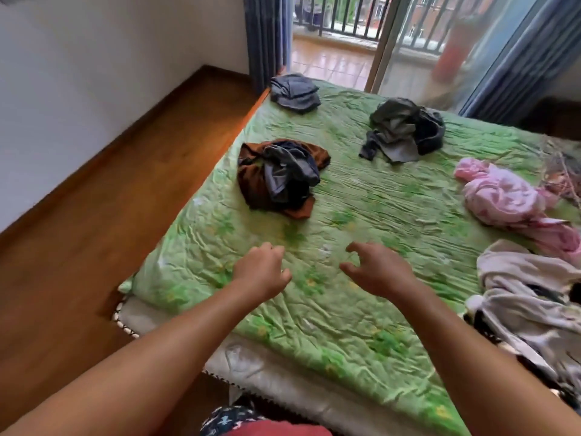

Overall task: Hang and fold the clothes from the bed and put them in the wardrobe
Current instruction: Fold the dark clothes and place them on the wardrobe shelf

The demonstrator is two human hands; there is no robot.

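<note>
A bed with a green flowered sheet [345,309] carries several crumpled clothes. A brown and grey bundle [279,176] lies at centre left, a grey-blue garment [294,92] at the far corner, and a dark grey heap [404,130] further back. A pink garment [506,196] lies at the right, with a pale grey garment [531,297] below it. My left hand [262,270] hovers over the sheet with fingers curled, holding nothing. My right hand [379,267] hovers beside it, fingers spread and bent, empty. Both are short of the brown bundle.
Brown wooden floor [103,215] runs along the bed's left side to a white wall [94,73]. Blue curtains [267,36] frame an open balcony door [333,58] behind the bed. The white mattress edge [283,382] shows at the near side.
</note>
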